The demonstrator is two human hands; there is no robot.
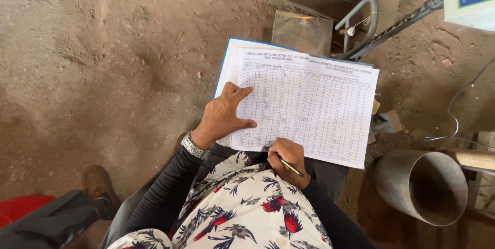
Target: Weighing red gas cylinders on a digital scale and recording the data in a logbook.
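The gridded record sheets rest on the person's lap, on a blue folder. Left hand, fingers spread flat, pins the paper at 9 o'clock. Right hand, fingers closed around a pen, writes at the sheet's 6 o'clock edge.

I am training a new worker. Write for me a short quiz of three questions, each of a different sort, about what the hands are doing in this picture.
1. True or false: the left hand lies flat on the printed sheets.
2. Which does the right hand hold? A) a pen B) a hammer C) a cup
3. Fill in: right of the person's lap, a grey metal ____ lies on its side on the dirt floor.

Key
1. True; its fingers spread over the left part of the sheets.
2. A; the pen is dark and slim, at the lower edge of the sheets.
3. Pipe; its open end faces the camera.
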